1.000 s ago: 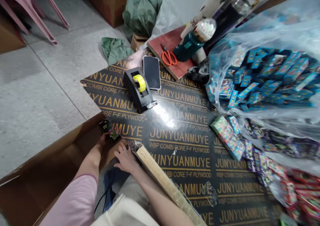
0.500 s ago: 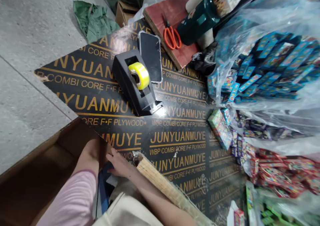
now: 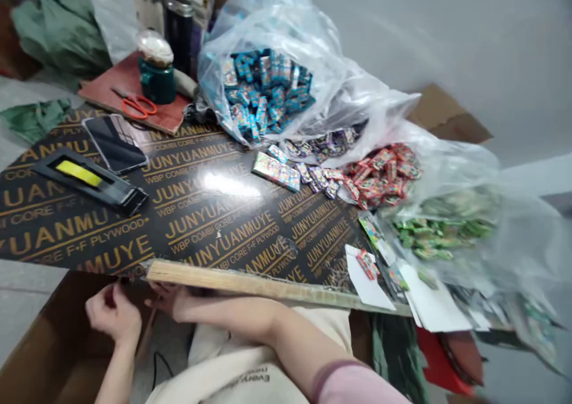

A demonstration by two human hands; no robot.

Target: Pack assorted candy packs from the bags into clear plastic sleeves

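Note:
My left hand (image 3: pixel 114 311) is curled, fingers and thumb drawn together, at the table's near left edge above an open cardboard box (image 3: pixel 53 326). Whatever it may hold is hidden. Beside it my right hand (image 3: pixel 167 301) reaches in from the right, just under the wooden strip (image 3: pixel 214 277) on the table edge. Its fingers look apart and point left, partly hidden by the strip, with nothing visible in them. A black tape dispenser (image 3: pixel 89 180) with yellow tape and a phone (image 3: pixel 115 143) lie on the printed plywood table (image 3: pixel 196 213) beyond my hands.
Scissors (image 3: pixel 139 107) and a green jar (image 3: pixel 156 79) rest on a red board (image 3: pixel 100 91). Plastic bags spill small blue packets (image 3: pixel 268 88), red packets (image 3: pixel 384 174) and green packets (image 3: pixel 442 237) along the far and right side. White paper (image 3: pixel 433 300) lies at the right edge.
The view has swung right and levelled out, showing more bags. My left hand has risen out of the box to its rim; my right hand stays near the strip's left end.

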